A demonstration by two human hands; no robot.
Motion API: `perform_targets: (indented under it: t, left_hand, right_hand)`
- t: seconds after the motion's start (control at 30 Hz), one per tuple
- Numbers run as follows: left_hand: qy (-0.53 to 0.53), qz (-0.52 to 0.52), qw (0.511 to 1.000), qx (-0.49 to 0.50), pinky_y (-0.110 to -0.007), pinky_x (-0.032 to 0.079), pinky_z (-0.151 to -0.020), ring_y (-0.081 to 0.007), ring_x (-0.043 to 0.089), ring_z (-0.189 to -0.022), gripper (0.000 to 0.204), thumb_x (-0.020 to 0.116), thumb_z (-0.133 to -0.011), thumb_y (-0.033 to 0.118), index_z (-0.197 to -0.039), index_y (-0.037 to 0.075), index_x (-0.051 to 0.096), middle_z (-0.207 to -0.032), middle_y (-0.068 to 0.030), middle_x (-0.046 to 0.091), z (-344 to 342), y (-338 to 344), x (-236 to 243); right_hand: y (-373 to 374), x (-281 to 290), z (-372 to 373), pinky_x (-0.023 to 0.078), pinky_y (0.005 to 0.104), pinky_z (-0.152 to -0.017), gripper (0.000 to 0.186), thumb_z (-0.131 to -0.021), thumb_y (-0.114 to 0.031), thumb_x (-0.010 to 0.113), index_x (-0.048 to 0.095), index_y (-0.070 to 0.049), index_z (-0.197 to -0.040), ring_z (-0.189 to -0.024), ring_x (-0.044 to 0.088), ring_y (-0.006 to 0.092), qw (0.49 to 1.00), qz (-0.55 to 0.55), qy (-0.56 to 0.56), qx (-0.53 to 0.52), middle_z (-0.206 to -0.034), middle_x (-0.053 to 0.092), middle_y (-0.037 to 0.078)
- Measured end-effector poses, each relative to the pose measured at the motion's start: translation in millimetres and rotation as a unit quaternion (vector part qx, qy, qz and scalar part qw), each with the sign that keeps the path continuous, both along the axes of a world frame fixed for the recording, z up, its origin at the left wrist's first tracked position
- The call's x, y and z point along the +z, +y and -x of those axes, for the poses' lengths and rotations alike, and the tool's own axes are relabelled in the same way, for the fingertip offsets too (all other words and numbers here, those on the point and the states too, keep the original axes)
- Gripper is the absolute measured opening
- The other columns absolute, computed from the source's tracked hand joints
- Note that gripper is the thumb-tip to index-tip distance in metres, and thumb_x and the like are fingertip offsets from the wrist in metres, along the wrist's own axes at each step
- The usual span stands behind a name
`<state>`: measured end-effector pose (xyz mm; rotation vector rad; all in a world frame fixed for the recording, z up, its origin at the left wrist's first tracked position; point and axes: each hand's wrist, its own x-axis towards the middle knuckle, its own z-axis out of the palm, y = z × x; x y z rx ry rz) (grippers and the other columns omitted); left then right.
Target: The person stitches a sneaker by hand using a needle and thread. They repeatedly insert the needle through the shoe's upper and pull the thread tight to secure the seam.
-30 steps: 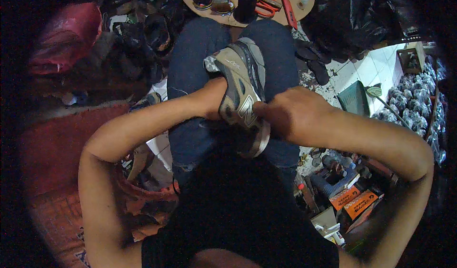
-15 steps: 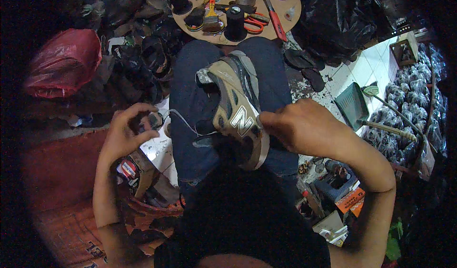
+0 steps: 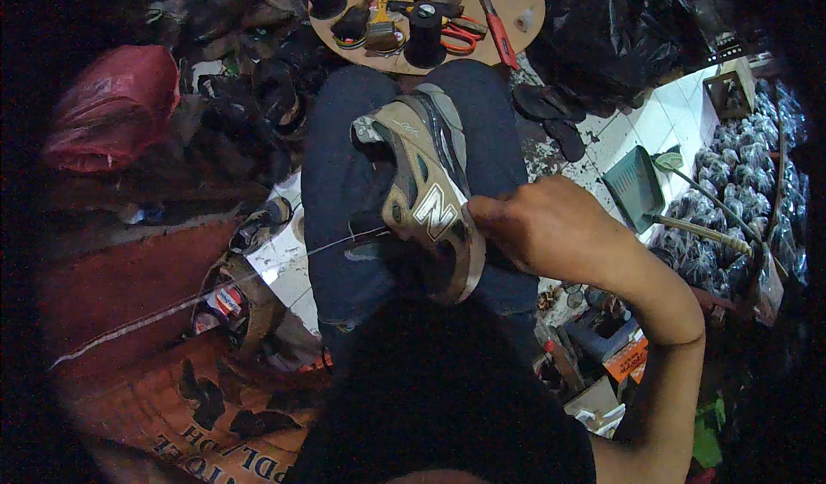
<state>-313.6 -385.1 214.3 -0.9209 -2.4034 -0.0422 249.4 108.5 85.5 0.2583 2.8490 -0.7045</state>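
A beige and grey sneaker [image 3: 406, 150] lies on my lap across the dark trousers, its side with a large white letter facing up. At the sole's right edge is my right hand [image 3: 555, 230], closed like a fist, with thumb and forefinger against the shoe. What its fingers grip is hidden. A pale thread [image 3: 206, 295] comes out by the shoe's opening and stretches taut down to the far left. My left hand is out of view.
Ahead of my knees stands a round wooden board [image 3: 344, 49] with thread spools, a brush, orange-handled scissors [image 3: 463, 35] and a red-handled blade [image 3: 499, 36]. A red plastic bag [image 3: 120, 110] lies left. On the right are a green dustpan [image 3: 635, 190] and many plastic-wrapped items [image 3: 731, 183].
My left hand has moved out of view to the left. The thread, slack and curved before, now runs straight and long. My right hand stays at the sole's edge.
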Motion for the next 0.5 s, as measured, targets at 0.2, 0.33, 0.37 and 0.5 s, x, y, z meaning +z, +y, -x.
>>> perform_targets:
  t: [0.2, 0.33, 0.37, 0.5]
  left_hand:
    - [-0.058, 0.194, 0.979, 0.000, -0.041, 0.056, -0.091, -0.0356, 0.068, -0.107, 0.047, 0.077, -0.079, 0.005, -0.124, 0.006, 0.070, -0.118, -0.0164, 0.069, -53, 70, -14]
    - [-0.171, 0.334, 0.920, -0.115, -0.041, 0.056, -0.090, -0.0367, 0.068, -0.104, 0.046, 0.079, -0.078, 0.008, -0.123, 0.006, 0.070, -0.116, -0.0164, 0.069, -142, 141, -39]
    - [-0.202, 0.344, 0.904, -0.155, -0.041, 0.056, -0.089, -0.0369, 0.068, -0.103, 0.046, 0.080, -0.078, 0.009, -0.123, 0.006, 0.070, -0.116, -0.0165, 0.069, -169, 158, -47]
    - [-0.360, 0.191, 0.867, -0.287, -0.043, 0.055, -0.077, -0.0342, 0.068, -0.089, 0.044, 0.086, -0.076, 0.022, -0.115, 0.006, 0.072, -0.104, -0.0141, 0.067, -276, 213, -96]
  right_hand:
    - [-6, 0, -1, 0.051, 0.0508, -0.057, 0.014, -0.089, -0.017, 0.068, 0.063, -0.012, -0.101, -0.065, 0.067, 0.0408, 0.999, -0.003, 0.023, -0.023, -0.070, 0.067, 0.015]
    - [-6, 1, -3, 0.053, 0.0553, -0.061, 0.023, -0.088, -0.015, 0.064, 0.070, -0.013, -0.111, -0.067, 0.068, 0.0424, 0.999, 0.010, -0.002, -0.033, -0.071, 0.067, 0.018]
    - [-6, 2, -3, 0.053, 0.0543, -0.061, 0.024, -0.088, -0.015, 0.065, 0.070, -0.013, -0.111, -0.068, 0.068, 0.0420, 0.999, 0.013, 0.004, -0.034, -0.071, 0.067, 0.018]
    - [-8, 3, -3, 0.053, 0.0529, -0.059, 0.018, -0.088, -0.015, 0.065, 0.067, -0.012, -0.106, -0.067, 0.068, 0.0412, 0.999, -0.001, 0.014, -0.030, -0.071, 0.067, 0.016]
